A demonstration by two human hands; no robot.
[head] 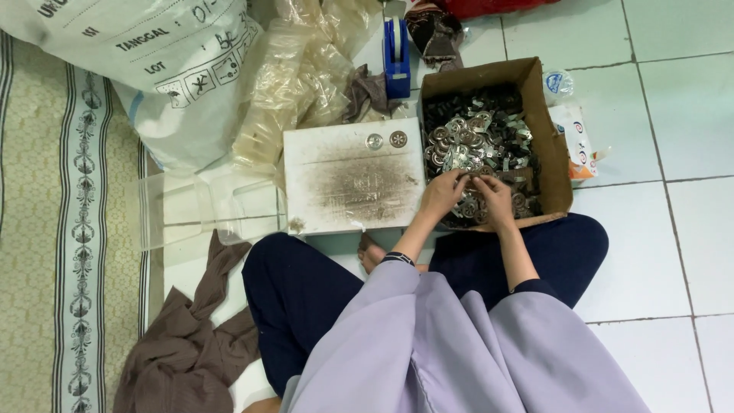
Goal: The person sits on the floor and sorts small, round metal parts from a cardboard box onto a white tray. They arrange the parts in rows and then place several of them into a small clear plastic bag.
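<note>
I sit cross-legged on a tiled floor. Both hands reach into a brown cardboard box (pixel 553 145) full of small round metal parts (pixel 474 138). My left hand (pixel 443 193) and my right hand (pixel 493 200) meet at the near end of the box, fingers pinched together on a small metal part between them. Left of the box lies a white board (pixel 321 164) with a dark worn patch. Two round metal discs (pixel 386 140) rest at the board's far edge.
A blue tape dispenser (pixel 396 47) stands behind the box. Crumpled clear plastic bags (pixel 294 76) and a big white sack (pixel 164 69) lie at the far left. A clear plastic tray (pixel 206 210) and brown cloth (pixel 187 336) are on my left, beside a patterned mat (pixel 46 229).
</note>
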